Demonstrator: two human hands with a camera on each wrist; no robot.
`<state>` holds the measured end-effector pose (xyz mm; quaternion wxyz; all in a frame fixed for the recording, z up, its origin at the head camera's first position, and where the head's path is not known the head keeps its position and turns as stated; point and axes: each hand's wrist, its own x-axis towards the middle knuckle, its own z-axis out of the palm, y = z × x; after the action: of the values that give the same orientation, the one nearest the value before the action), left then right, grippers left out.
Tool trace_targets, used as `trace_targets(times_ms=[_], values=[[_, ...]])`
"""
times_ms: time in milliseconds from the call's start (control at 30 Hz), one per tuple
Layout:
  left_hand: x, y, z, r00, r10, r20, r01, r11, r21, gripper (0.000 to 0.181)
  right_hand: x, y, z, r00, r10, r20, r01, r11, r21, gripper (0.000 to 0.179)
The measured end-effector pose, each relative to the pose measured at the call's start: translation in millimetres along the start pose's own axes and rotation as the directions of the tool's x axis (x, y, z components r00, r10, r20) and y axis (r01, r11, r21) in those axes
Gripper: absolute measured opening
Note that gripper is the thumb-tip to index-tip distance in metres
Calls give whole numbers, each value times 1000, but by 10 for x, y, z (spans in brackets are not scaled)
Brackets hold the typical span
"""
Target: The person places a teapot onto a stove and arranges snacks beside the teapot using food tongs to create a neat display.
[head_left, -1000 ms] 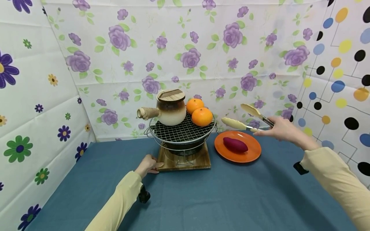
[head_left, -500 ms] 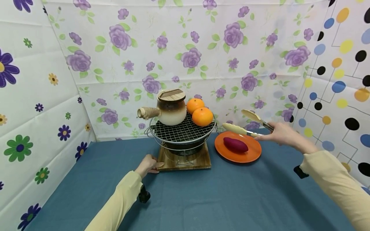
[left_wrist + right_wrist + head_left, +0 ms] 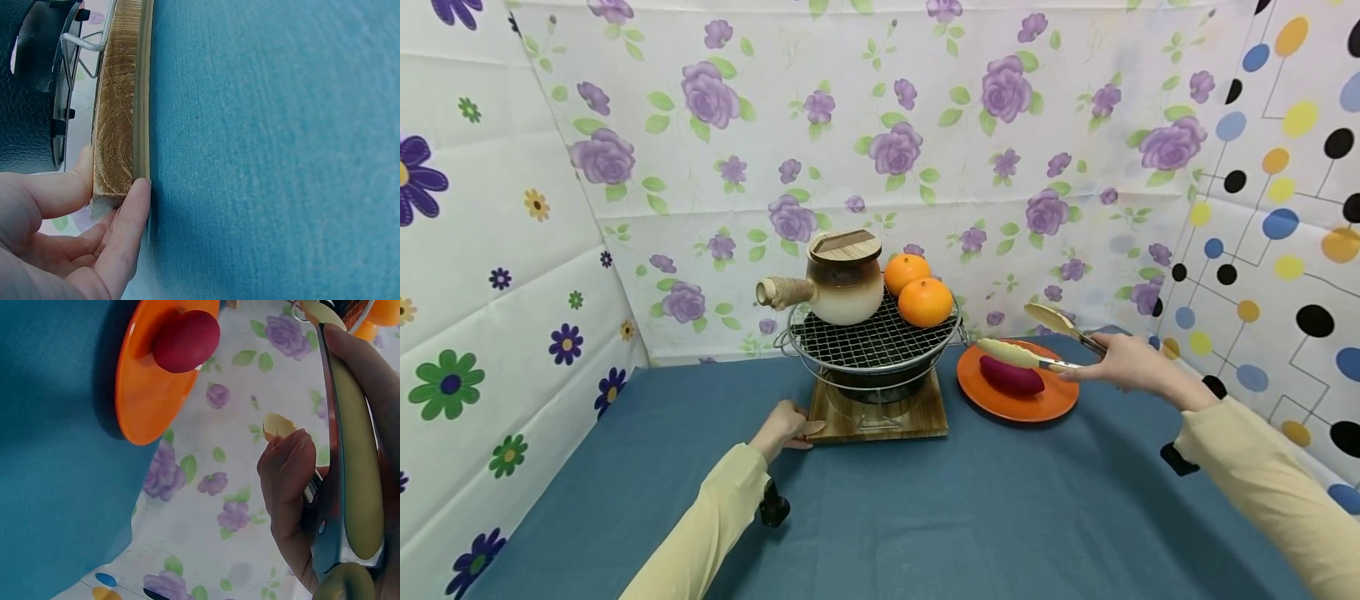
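Observation:
My left hand (image 3: 784,427) pinches the near-left corner of a wooden board (image 3: 927,421), thumb on top and fingertips at its lower edge in the left wrist view. My right hand (image 3: 1126,363) holds kitchen tongs (image 3: 1011,354) with cream-coloured tips and metal arms. The tongs are spread apart, tips pointing left, above an orange plate (image 3: 1022,413). On that plate lies a purple sweet potato (image 3: 1013,380). The nearer tip overlaps the sweet potato's upper edge in the head view. From the right wrist, the sweet potato (image 3: 187,341) shows with nothing round it.
A black tabletop grill with a wire mesh (image 3: 872,343) stands on the board. On the mesh sit a lidded clay pot (image 3: 846,292), its wrapped handle pointing left, and two oranges (image 3: 925,302). Patterned cloth walls (image 3: 820,158) rise behind and beside the blue-covered table (image 3: 925,533).
My right hand has lowered a little with the tongs, bringing the nearer tip down over the sweet potato's edge. My left hand stays at the board's corner.

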<state>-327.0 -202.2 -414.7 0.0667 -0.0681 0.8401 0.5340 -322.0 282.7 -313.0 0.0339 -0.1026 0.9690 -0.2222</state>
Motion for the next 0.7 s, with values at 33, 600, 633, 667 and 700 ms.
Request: trace_targets(times_ms=[33,600,633,667,700], values=[[-1,2,0,1000,-1,0,1,1000,-1,55,-5,1,10,1000,-2,3,2,1000,-2,103],[-19,16,-2,999,-32,8,32,999,-24,36,-6,104,145,999,8,38,-6,999,-50,106],[-20,15,-3,1000,-30,9,30,999,-22,43,-10,109,152,999,6,40,-4,999,-49,105],[-22,15,-5,999,-32,10,32,999,-21,48,-13,114,159,999,2,42,0,999,-50,104],[-23,13,-6,999,-32,11,32,999,-20,52,-18,118,165,999,0,44,2,999,-50,104]])
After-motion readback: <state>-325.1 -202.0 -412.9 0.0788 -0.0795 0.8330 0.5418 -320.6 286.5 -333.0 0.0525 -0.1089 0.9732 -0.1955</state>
